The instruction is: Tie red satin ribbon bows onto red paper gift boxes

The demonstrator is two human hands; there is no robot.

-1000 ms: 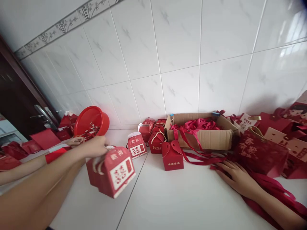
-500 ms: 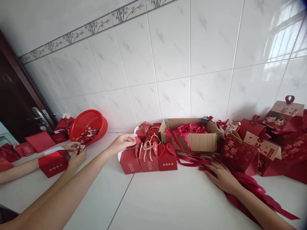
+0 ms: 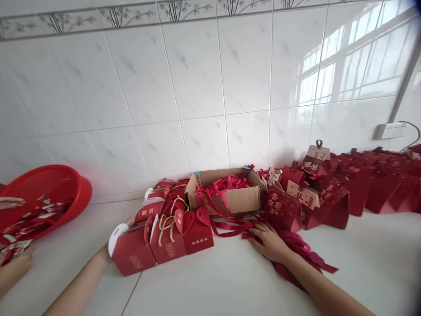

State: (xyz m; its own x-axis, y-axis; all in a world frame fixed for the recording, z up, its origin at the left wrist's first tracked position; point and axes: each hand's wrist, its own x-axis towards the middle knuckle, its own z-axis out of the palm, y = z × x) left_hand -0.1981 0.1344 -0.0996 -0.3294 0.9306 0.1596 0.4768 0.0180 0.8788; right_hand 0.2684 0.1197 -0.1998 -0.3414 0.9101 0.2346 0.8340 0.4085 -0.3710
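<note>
White tiled wall (image 3: pixel 197 87) above a white counter (image 3: pixel 230 285). My left hand (image 3: pixel 105 253) reaches behind the end red gift box (image 3: pixel 133 259) in a row of three; I cannot tell its grip, which the box hides. My right hand (image 3: pixel 271 241) lies open, fingers spread flat on loose red ribbons (image 3: pixel 312 259), in front of a cardboard box (image 3: pixel 243 199). Far left, another person's hand (image 3: pixel 13 268) is below a red basin (image 3: pixel 75 184).

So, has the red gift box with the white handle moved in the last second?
Yes. The gift box has come down and rightward, toward the cardboard box, and now stands on the counter.
</note>
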